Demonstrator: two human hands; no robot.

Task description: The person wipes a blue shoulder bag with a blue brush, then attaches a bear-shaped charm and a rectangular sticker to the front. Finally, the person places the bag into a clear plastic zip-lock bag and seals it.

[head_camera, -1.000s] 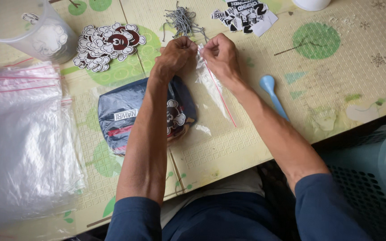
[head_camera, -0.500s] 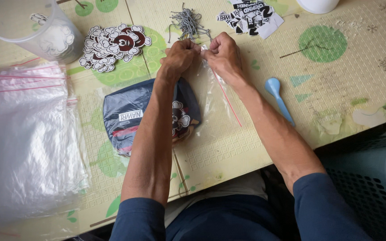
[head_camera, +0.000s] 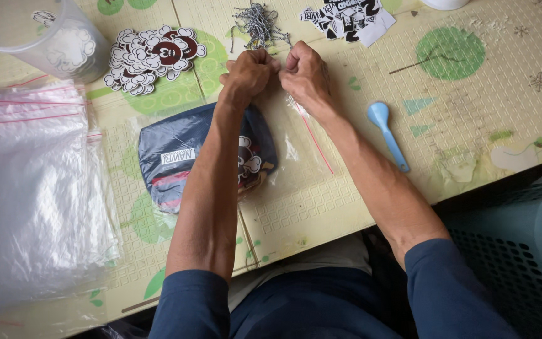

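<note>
Hands close together at the far middle of the mat, both curled into tight fists, knuckles up. Left hand (head_camera: 250, 70) shut narrow, thumb and fingers pinched on something small, too hidden to tell what. Right hand (head_camera: 304, 74) likewise closed, pinching the far edge of a clear bag (head_camera: 302, 141) with a red zip strip running slantwise toward the near right. Bag thin, glossy, flat on the mat under and between the forearms, just right of the pouch. Chains (head_camera: 257, 24), a tangled heap of fine grey metal beads, just beyond the knuckles. Pouch (head_camera: 183, 154), dark blue, soft and rounded, sealed in crinkly plastic with a white label and a round patch inside, partly under the left forearm. Stickers (head_camera: 152, 56), a fanned pile of white scalloped shapes with dark red centres, far left of the hands. Tub (head_camera: 45, 37), clear round plastic, at the far left corner, more white pieces inside. Bag stack (head_camera: 32, 188), a slippery pile of clear zip bags with red strips, filling the left side. Cards (head_camera: 349, 16), black and white printed cut-outs, far right of the chains. Spoon (head_camera: 387, 133), pale blue plastic, small round bowl, lying right of the right forearm, well apart from the hand. Mat (head_camera: 472, 107), pale yellow, embossed in small squares, with green dots. Basket (head_camera: 522, 263), teal plastic mesh, near right, below the mat edge.
</note>
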